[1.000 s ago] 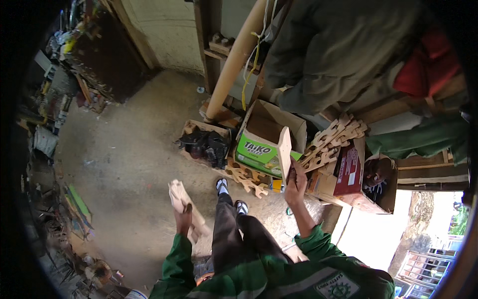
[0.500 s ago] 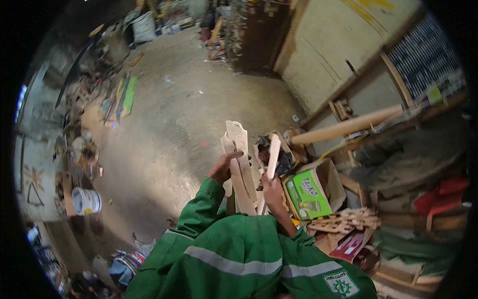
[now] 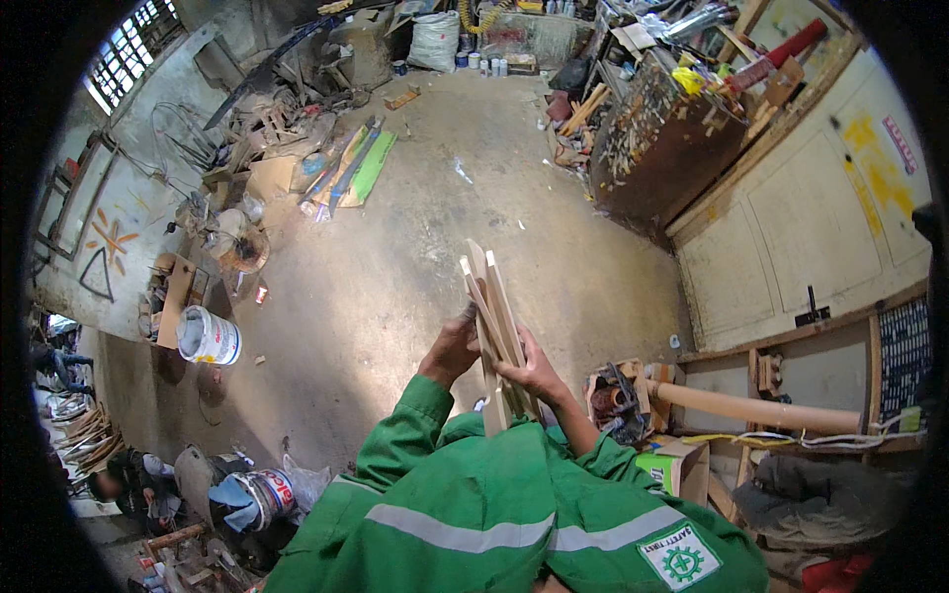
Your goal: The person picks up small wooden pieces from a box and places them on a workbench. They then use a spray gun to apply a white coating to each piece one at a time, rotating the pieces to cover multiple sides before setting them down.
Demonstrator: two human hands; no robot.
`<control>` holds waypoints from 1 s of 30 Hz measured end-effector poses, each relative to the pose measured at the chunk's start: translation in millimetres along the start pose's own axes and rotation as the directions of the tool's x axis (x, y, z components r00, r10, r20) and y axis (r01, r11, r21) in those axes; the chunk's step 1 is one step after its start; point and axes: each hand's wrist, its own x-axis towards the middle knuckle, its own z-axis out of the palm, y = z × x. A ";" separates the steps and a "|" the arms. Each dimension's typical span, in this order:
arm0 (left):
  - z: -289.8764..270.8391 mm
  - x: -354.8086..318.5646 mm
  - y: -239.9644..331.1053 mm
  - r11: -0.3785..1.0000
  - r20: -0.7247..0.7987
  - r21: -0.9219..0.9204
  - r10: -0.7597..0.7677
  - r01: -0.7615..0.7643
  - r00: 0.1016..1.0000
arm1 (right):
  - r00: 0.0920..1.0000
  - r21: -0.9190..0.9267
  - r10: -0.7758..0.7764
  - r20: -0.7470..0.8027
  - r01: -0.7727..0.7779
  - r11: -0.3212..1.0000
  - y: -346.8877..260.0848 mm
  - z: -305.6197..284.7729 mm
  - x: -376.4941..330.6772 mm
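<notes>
Plainly, in the head view, you have the wooden pieces (image 3: 504,326) up in front of your green jacket (image 3: 445,494), above the concrete floor (image 3: 593,267), between your left hand (image 3: 451,346) and your right hand (image 3: 537,374). Your left fingers close on the bundle's left side, partly hidden behind it; your right fingers wrap its right side, with the thumb across the front. As far as this shows, the gathering looks done: the pieces sit together in one loose bundle. Their upper ends stand apart at uneven heights, and the bundle is not set down.

By their upper ends you hold at least three pieces; overlap hides the exact number. Around you, count two buckets to the left, a white bucket (image 3: 210,338) and a cloth-topped bucket (image 3: 273,494); one cardboard tube (image 3: 761,407) and one green carton (image 3: 657,471) to the right; one white sack (image 3: 433,44) at the far end; and one person (image 3: 133,484) at lower left.
</notes>
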 end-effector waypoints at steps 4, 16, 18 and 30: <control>-21.2 49.6 47.1 0.960 -0.155 0.234 0.191 -0.152 0.969 | 0.989 0.112 0.108 0.105 -0.119 0.986 -22.7 -8.9 83.5; -114.8 199.2 199.5 0.932 -0.310 -0.170 0.257 -0.319 0.915 | 0.870 -0.017 0.167 0.465 -0.180 0.984 -68.4 9.5 384.4; -117.7 229.0 223.1 0.916 -0.461 -0.140 0.276 -0.376 0.843 | 0.885 -0.100 0.150 0.440 -0.118 0.988 -86.3 13.5 426.1; -194.2 406.5 374.4 0.956 -0.492 -0.060 0.221 -0.286 0.842 | 0.998 -0.435 0.001 -0.057 -0.026 0.900 -131.6 7.8 647.0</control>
